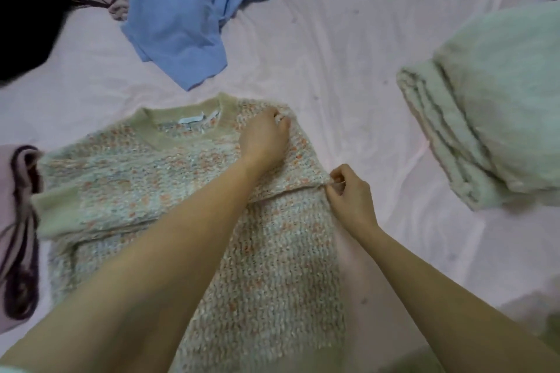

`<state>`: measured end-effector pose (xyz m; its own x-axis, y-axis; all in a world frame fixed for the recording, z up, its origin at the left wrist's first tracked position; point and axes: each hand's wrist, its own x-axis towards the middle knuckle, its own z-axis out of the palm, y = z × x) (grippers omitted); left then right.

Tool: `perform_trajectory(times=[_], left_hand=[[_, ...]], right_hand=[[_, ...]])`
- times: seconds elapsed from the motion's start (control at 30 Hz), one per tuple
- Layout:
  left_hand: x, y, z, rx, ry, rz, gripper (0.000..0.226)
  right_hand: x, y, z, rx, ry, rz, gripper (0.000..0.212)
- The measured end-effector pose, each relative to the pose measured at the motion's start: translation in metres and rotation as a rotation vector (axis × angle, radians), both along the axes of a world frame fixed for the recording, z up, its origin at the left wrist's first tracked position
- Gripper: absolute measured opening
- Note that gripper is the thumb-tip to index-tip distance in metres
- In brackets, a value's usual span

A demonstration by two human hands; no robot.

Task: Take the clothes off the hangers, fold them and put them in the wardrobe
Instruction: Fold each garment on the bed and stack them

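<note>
Knit sweater [188,191] lies under my arms; left hand [263,139] grips its shoulder, right hand [351,197] pinches the sleeve fold.

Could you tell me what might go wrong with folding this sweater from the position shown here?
1. The right hand pinches only the sweater edge; the loose knit could stretch or snag there.
2. The left hand grips near the shoulder, so pulling the two hands apart may skew the fold.
3. The left sleeve already lies folded across the chest; tugging could drag it out of place.
</note>
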<state>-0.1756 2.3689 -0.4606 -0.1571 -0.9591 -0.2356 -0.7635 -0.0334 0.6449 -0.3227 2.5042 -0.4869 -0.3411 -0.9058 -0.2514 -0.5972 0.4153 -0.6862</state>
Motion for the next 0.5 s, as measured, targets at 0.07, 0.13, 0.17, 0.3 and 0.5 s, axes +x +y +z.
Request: perform_trajectory(times=[0.07,0.13,0.17,0.3,0.5], left_hand=[[-0.009,-0.001,-0.003,0.067,0.015,0.001,0.043],[-0.013,0.000,-0.004,0.129,0.057,0.036,0.048],[-0.015,0.000,-0.004,0.153,0.092,0.064,0.050],[-0.010,-0.006,-0.013,0.168,0.201,0.173,0.041],[0.012,-0.006,-0.019,-0.039,-0.033,-0.080,0.041]], right_hand=[[-0.004,0.005,-0.005,0.004,-0.017,0.054,0.016],[0.001,0.001,-0.006,-0.033,0.033,0.134,0.027],[0.003,-0.003,-0.007,-0.065,0.088,0.185,0.029],[0.000,-0.009,-0.021,-0.130,0.456,0.458,0.044],[0.005,-0.036,-0.001,-0.183,0.505,0.459,0.032]])
